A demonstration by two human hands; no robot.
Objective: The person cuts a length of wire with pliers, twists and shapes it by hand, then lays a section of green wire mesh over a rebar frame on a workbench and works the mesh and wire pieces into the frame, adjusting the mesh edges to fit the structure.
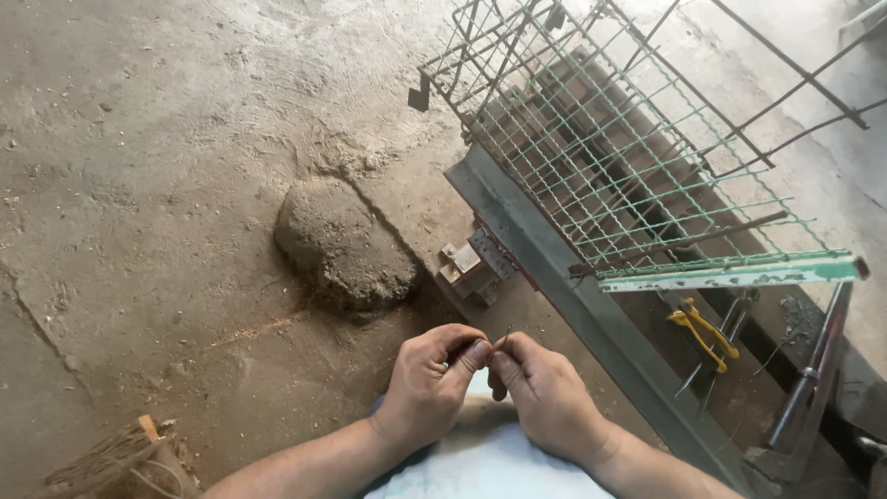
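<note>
Soft, even daylight fills the scene, brightest on the pale concrete at the upper right far beyond the fingers [477, 352], where the floor [157, 157] nearly washes out. Shadows are faint and diffuse: a dim patch lies just under the fingers between the wrists, and the channel to their right, under the wire cage [610, 157], falls darkest. Focus is fairly sharp near the fingers, while straight bars bow slightly toward the frame edges from wide-angle distortion.

One thin, short piece of metal wire [504, 336], dull grey, held nearly upright between the fingertips of both hands, near the bottom centre, above the floor.
</note>
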